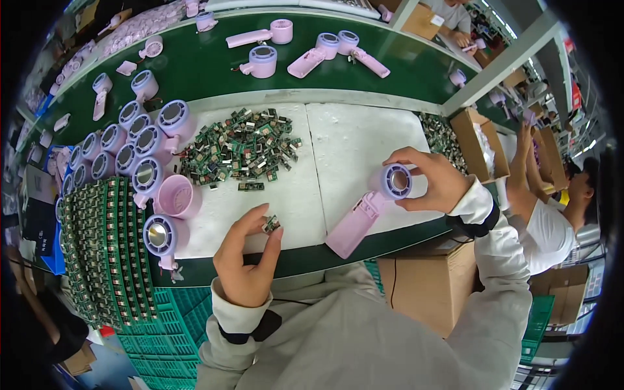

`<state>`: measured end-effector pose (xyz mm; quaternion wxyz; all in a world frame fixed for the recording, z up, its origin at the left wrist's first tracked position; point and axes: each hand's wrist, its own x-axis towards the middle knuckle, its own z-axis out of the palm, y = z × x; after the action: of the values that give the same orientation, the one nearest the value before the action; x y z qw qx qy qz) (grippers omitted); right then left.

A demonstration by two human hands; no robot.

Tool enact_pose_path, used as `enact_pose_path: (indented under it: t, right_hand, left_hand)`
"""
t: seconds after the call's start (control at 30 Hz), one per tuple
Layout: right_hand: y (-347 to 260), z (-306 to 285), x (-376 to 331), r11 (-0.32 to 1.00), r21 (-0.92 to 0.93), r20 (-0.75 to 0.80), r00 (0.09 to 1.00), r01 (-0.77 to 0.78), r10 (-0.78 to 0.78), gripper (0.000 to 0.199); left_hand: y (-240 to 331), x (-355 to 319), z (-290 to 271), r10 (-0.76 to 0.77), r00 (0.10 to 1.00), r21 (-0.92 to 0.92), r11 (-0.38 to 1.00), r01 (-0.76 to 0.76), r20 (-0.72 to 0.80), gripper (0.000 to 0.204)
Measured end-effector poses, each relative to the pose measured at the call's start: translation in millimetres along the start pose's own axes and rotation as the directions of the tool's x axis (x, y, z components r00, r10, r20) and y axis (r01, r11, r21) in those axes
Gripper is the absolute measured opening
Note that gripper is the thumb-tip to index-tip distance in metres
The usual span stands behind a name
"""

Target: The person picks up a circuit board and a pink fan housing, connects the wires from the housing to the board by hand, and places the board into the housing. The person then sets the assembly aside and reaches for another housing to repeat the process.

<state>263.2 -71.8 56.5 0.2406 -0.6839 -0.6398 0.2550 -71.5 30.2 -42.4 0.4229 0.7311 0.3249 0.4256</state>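
Observation:
A small green circuit board (271,224) is pinched between the thumb and forefinger of my left hand (242,263), over the near part of the white foam board (296,221). My right hand (445,181) grips the round purple head of a pink handheld fan (354,227). Its handle slants toward the front edge of the bench. Beyond my left hand lies a loose heap of circuit boards (237,146). Several purple fan heads (146,172) stand in a cluster to the left, with an open pink round housing (175,196) among them.
Stacked panels of circuit boards (107,253) sit at the left. Several fans (263,62) lie on the green conveyor (195,68) at the back. A cardboard box (478,143) and more boards (442,140) are at the right. Another person (546,224) works beyond them.

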Motion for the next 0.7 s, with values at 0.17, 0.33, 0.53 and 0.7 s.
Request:
enact_pose_path:
  t: [0.17, 0.33, 0.53, 0.7]
  right_hand:
    - [-29.0, 26.4, -11.0, 0.891, -0.419, -0.231, 0.928, 0.175, -0.292, 0.060]
    - [-50.8, 56.2, -31.1, 0.965, -0.260, -0.071, 0.997, -0.026, 0.008, 0.041]
    - [-18.3, 70.0, -26.7, 0.950, -0.239, -0.065, 0.973, 0.199, -0.220, 0.032]
    - [-9.6, 75.2, -25.8, 0.940, -0.222, -0.071, 0.958, 0.257, -0.279, 0.026]
  left_hand:
    - [13.5, 4.0, 14.5, 0.050, 0.991, -0.133, 0.991, -0.033, 0.120, 0.032]
    - [33.3, -3.3, 37.8, 0.124, 0.950, -0.234, 0.971, -0.056, 0.288, 0.034]
    - [31.9, -11.1, 59.7, 0.209, 0.883, -0.262, 0.959, -0.103, 0.420, 0.035]
    - [28.1, -16.0, 69.6, 0.233, 0.838, -0.263, 0.958, -0.111, 0.493, 0.037]
